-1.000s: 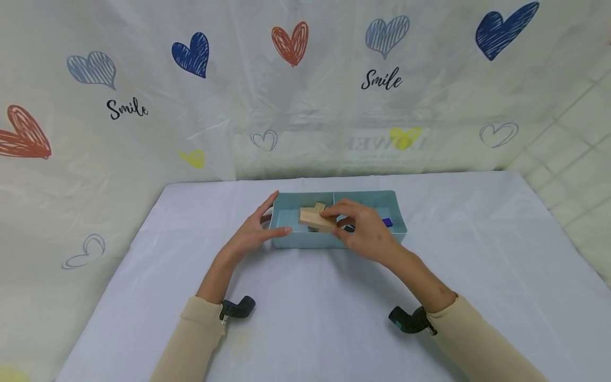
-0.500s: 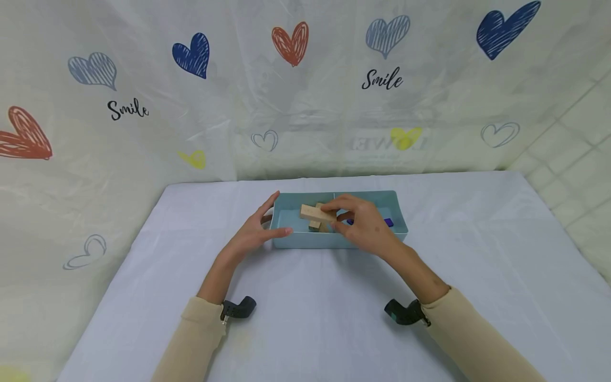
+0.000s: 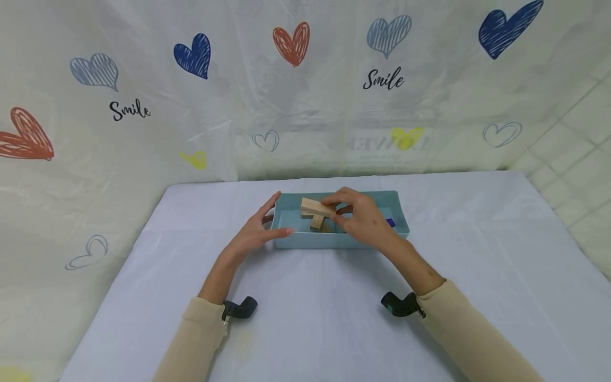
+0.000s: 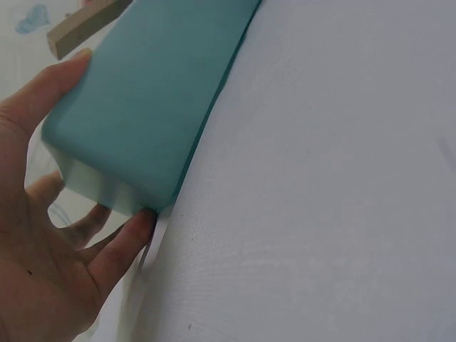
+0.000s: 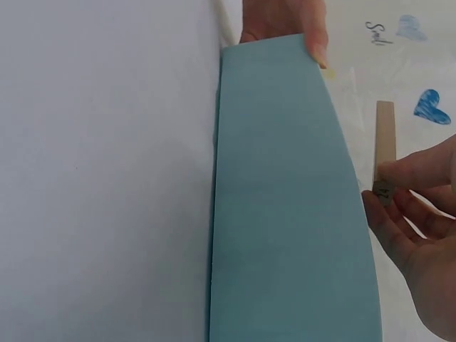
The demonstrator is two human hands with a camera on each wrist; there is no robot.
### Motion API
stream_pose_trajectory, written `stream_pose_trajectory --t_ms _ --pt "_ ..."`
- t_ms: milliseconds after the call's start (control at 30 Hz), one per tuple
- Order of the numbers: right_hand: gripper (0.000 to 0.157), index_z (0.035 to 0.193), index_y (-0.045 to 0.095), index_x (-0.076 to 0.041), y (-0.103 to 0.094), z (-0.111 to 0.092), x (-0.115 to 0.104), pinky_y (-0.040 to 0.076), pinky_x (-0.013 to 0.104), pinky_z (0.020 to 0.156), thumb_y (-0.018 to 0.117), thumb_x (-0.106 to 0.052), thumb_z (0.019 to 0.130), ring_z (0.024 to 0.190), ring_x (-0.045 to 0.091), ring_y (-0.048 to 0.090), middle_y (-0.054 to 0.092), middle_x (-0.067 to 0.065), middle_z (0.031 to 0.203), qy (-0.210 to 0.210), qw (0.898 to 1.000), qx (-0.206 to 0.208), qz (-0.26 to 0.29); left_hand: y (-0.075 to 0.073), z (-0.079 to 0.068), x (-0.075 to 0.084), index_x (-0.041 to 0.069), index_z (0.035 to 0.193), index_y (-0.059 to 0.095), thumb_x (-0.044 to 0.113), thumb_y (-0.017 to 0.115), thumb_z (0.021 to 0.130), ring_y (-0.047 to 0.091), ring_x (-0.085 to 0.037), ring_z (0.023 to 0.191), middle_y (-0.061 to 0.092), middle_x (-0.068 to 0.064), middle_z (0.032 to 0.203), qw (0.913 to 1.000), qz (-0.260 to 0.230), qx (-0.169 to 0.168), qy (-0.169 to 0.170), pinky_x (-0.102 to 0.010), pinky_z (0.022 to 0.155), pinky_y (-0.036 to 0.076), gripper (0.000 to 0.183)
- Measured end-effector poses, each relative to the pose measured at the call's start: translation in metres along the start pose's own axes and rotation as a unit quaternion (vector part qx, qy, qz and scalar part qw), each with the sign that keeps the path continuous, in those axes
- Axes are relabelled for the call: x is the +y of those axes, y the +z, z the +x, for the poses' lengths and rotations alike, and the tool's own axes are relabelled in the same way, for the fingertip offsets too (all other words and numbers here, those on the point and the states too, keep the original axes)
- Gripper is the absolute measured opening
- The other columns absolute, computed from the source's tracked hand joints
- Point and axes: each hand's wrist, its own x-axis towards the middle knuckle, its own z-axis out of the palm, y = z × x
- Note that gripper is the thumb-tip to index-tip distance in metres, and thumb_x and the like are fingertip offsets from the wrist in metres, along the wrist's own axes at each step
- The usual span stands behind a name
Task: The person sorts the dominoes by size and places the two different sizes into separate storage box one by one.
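A light blue divided box stands on the table. My left hand holds its left end, thumb over the front rim and fingers against the end wall, as the left wrist view also shows. With thumb and fingertips, my right hand pinches one end of a pale wooden block above the left compartment. The right wrist view shows "24" on the near end of this wooden block. Beneath it, several similar blocks lie in the left compartment, partly hidden.
A small dark blue piece lies in the right compartment, which my right hand partly covers. White cloth spreads over the table. Behind rises a pale sheet printed with hearts. Each wrist wears a black camera mount.
My right hand has lifted the pinched block slightly up and away from me, uncovering more of the blocks below. The left hand keeps its place on the box.
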Motion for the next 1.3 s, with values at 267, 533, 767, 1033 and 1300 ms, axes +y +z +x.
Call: stream_pose_trajectory --t_ms 267,533,767,1033,1300 --pt "0.035 0.123 0.075 -0.006 0.001 0.005 0.002 0.062 0.041 0.091 0.074 0.007 0.09 0.108 0.033 0.07 0.07 0.011 0.118 -0.001 1.0 -0.002 -0.008 0.0 0.001 0.0 0.06 0.159 0.018 0.047 0.082 0.086 0.028 -0.033 0.159 0.016 0.005 0.176 1.0 -0.002 0.0 0.0 -0.073 0.118 0.03 0.098" --pt "0.034 0.124 0.075 -0.005 0.002 0.01 0.005 0.062 0.042 0.091 0.072 0.006 0.092 0.106 0.03 0.069 0.069 0.012 0.119 -0.006 1.0 -0.002 -0.02 -0.001 -0.001 0.002 0.056 0.161 0.018 0.045 0.082 0.087 0.027 -0.033 0.159 0.015 0.006 0.176 1.0 0.001 0.001 0.002 -0.073 0.119 0.029 0.099" --pt "0.032 0.122 0.076 -0.005 0.002 0.017 0.006 0.062 0.042 0.091 0.073 0.005 0.092 0.107 0.028 0.069 0.07 0.01 0.12 -0.005 1.0 0.001 -0.024 0.0 0.001 0.0 0.055 0.162 0.018 0.047 0.082 0.086 0.028 -0.033 0.159 0.015 0.007 0.176 1.0 0.004 0.003 -0.001 -0.072 0.119 0.029 0.1" --pt "0.031 0.122 0.075 -0.005 0.007 0.024 0.007 0.061 0.041 0.094 0.071 0.006 0.093 0.111 0.03 0.069 0.07 0.01 0.122 -0.003 1.0 -0.009 -0.024 0.001 0.001 0.001 0.062 0.158 0.018 0.048 0.083 0.085 0.028 -0.032 0.159 0.015 0.006 0.176 0.9999 0.002 0.004 -0.009 -0.072 0.119 0.029 0.098" --pt "0.038 0.131 0.067 -0.004 0.007 0.025 0.011 0.055 0.05 0.105 0.071 0.004 0.094 0.127 0.041 0.062 0.065 0.014 0.133 0.024 0.999 -0.039 0.006 0.0 0.002 -0.001 0.063 0.157 0.019 0.047 0.082 0.087 0.027 -0.032 0.159 0.015 0.005 0.176 1.0 -0.003 0.001 -0.005 -0.072 0.12 0.027 0.096"
